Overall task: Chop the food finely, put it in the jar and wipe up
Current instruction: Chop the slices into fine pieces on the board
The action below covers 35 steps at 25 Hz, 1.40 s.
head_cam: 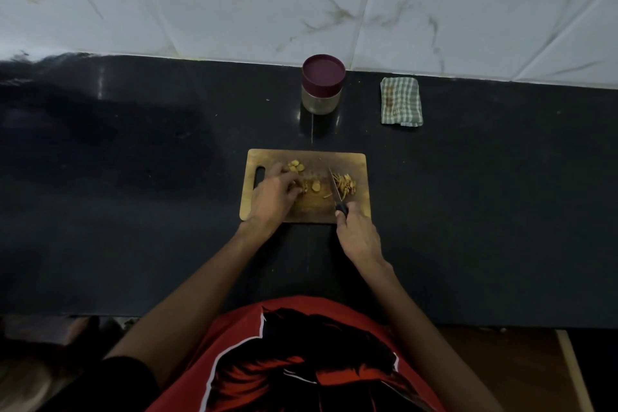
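**Slicing under way on the wooden board, jar closed at the back**

A wooden cutting board (pixel 306 186) lies in the middle of the frame on a black countertop (pixel 133 211), its handle slot at the left end. The left hand (pixel 272 196) rests on the left half of the board with its fingers curled over a small clump of the food (pixel 302 191); whether the fingertips actually pinch a piece cannot be told, since the hand covers them. Just above the knuckles sits a little group of round slices (pixel 296 166), and one more round slice (pixel 315 186) lies just right of the fingers.

The right hand (pixel 357 234) sits at the board's lower right edge, its fingers wrapped round the dark handle of a knife (pixel 336 189). The blade runs up and slightly left from the handle across the board, its edge alongside a heap of thin cut strips (pixel 346 186) on the board's right side. A few stray strips lie just left of the blade.

Above the board, near the white marbled wall tiles (pixel 234 3), stands the jar (pixel 322 85) with its maroon lid on. To its right, apart from it, lies a folded green-and-white checked cloth (pixel 400 101). At the bottom of the frame a red and black shirt (pixel 301 361) shows between the two forearms.
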Motion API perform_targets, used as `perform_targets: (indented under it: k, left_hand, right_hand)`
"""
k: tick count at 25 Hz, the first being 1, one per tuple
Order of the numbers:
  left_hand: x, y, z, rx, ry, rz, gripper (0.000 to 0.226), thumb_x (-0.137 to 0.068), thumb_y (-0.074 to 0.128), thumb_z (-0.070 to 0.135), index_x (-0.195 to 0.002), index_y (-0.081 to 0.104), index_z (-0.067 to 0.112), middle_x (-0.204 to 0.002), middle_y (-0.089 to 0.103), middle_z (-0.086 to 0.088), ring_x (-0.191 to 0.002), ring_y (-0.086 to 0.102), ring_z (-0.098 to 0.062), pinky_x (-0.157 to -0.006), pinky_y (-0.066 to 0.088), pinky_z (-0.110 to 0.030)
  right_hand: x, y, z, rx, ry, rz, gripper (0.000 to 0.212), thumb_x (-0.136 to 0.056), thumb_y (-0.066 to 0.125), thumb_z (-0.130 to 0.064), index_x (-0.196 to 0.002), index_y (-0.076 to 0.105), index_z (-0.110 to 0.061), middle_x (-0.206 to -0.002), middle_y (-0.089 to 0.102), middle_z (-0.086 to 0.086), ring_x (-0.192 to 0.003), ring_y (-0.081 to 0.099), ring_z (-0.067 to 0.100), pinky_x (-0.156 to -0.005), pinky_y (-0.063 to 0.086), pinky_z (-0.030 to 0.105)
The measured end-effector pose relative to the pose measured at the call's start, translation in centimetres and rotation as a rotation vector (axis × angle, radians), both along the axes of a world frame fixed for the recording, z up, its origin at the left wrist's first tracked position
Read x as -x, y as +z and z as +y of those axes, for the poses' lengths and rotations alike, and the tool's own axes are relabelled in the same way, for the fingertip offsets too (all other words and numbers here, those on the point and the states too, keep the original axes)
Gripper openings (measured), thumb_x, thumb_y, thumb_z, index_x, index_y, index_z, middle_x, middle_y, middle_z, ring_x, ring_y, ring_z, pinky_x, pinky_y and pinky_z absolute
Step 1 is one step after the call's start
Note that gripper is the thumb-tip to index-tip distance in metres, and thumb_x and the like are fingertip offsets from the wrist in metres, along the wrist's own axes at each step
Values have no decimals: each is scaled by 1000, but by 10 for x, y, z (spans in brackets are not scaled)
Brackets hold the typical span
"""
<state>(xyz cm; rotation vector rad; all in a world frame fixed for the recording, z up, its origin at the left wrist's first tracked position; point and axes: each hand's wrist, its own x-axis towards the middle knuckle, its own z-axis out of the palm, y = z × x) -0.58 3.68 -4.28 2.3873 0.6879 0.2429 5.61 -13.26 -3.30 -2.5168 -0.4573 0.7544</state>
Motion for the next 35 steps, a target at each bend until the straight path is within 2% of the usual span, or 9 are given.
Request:
perform_targets:
  k: [3, 5, 7, 11, 17, 22, 30, 35]
  left_hand:
    - [0, 7, 0, 162, 97, -112, 13, -86, 65, 11, -99, 68, 13, -100, 67, -1, -89, 63, -12, -77, 54, -26]
    - [-1, 11, -1, 260, 136, -107, 16, -86, 65, 12, -103, 68, 13, -99, 69, -1, -85, 63, -5, -72, 50, -12]
    - [-5, 13, -3, 256, 99, -70, 19, -87, 64, 13, -106, 68, 13, -100, 69, 1, -79, 59, 4, -70, 47, -8]
    - [-21, 16, -8, 212, 14, 20, 19, -90, 61, 13, -107, 69, 12, -106, 69, -1, -88, 56, 1, -79, 45, -13]
    - [-33, 17, -10, 165, -20, 89, 20, -91, 58, 13, -109, 68, 12, -112, 67, -2, -92, 54, 1, -78, 42, -12]
    - [-36, 13, -11, 159, -41, 110, 20, -91, 58, 13, -108, 68, 11, -111, 67, -2, -93, 54, 1, -81, 41, -12]
    - [-35, 15, -13, 117, -23, 72, 24, -93, 56, 12, -115, 65, 10, -116, 64, -5, -102, 60, -12, -84, 47, -19]
    - [-29, 10, -9, 75, -179, 143, 36, -89, 61, 11, -124, 60, 19, -124, 55, -5, -111, 54, -16, -91, 38, -19]
  right_hand:
    - [0, -2, 0, -3, 1, 1, 25, -104, 40, -33, -121, 48, -17, -106, 62, 6, -95, 63, 22, -81, 52, 45]
    - [0, -1, 0, 12, 4, 5, 25, -104, 40, -33, -121, 47, -17, -107, 61, 6, -94, 62, 22, -78, 51, 41]
    - [-1, -1, 1, 22, 4, 7, 26, -104, 39, -33, -123, 46, -17, -108, 61, 7, -95, 62, 22, -76, 49, 39]
    - [0, -2, 1, 15, 1, 0, 26, -104, 40, -34, -122, 47, -16, -108, 61, 9, -97, 62, 25, -81, 52, 45]
    - [0, -2, 0, 16, 11, -6, 25, -104, 40, -33, -122, 46, -16, -104, 62, 7, -92, 63, 23, -77, 53, 42]
    - [-1, -2, 2, 17, 5, -5, 25, -103, 42, -34, -121, 46, -18, -104, 61, 6, -92, 64, 22, -81, 55, 47]
    - [-2, -3, 1, 17, 20, -12, 24, -104, 40, -33, -122, 46, -17, -106, 61, 6, -93, 62, 21, -75, 50, 39]
    - [-2, -4, 1, 16, 25, -1, 25, -104, 40, -33, -123, 45, -17, -105, 61, 6, -95, 62, 23, -83, 53, 45]
